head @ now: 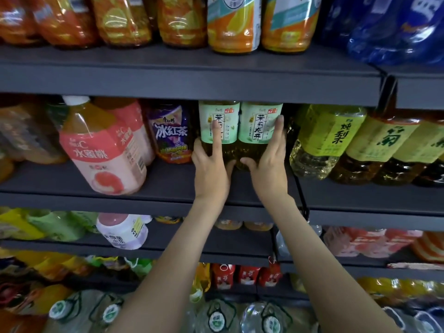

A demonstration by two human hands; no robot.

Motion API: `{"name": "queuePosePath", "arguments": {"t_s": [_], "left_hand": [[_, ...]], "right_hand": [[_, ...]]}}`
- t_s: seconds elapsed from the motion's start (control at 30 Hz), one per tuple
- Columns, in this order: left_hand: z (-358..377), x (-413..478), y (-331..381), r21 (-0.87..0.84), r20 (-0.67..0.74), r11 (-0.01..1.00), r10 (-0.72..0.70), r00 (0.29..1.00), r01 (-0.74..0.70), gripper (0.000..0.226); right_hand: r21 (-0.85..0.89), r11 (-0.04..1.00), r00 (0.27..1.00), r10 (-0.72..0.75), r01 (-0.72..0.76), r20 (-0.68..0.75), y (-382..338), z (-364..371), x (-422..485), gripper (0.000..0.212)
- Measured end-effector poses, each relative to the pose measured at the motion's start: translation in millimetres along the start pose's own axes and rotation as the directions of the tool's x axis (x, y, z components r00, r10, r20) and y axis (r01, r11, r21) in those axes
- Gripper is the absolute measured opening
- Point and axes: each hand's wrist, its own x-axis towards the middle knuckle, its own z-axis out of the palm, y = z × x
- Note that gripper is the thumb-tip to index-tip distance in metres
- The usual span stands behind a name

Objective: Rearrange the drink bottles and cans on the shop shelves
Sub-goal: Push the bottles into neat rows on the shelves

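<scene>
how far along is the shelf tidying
Looks done: the yellow-label bottles stand in a row on the middle shelf. In hand: the left hand grips the left green-label bottle, the right hand the right green-label bottle, side by side. Probably left: the pink peach bottle sits forward of its neighbours.

冰红茶 stands on the purple bottle (171,135), 水蜜桃 on the pink bottle (101,152), 茉莉龙井 on the right green-label bottle (257,126), 茉 on the left green-label bottle (229,126), and 炖梨 on the yellow-green bottle (331,135).
</scene>
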Motion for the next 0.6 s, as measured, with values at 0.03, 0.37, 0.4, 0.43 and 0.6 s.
{"name": "queuePosePath", "arguments": {"t_s": [0.03,0.37,0.4,0.43,0.6], "left_hand": [[1,-2,-4,0.057,-0.040,0.997,0.053,0.998,-0.051,0.098],[-54,-38,-19,0.256,-0.143,0.957,0.177,0.974,-0.136,0.091],[-66,-46,-25,0.250,-0.177,0.965,0.131,0.975,-0.084,0.089],[-79,-53,-34,0.242,-0.203,0.970,0.075,0.976,-0.024,0.087],[-141,-52,-92,0.203,-0.259,0.948,-0.190,0.947,0.245,0.082]], "right_hand": [[-0.168,0.982,0.995,-0.091,0.084,-0.033,0,1,-3,0.109],[-0.259,0.937,0.972,-0.213,0.233,0.103,-45,3,-40,0.094],[-0.206,0.945,0.962,-0.227,0.256,0.153,-56,8,-49,0.095],[-0.153,0.951,0.950,-0.237,0.270,0.204,-68,13,-57,0.096],[0.082,0.941,0.891,-0.337,0.328,0.304,-125,49,-82,0.087]]}}
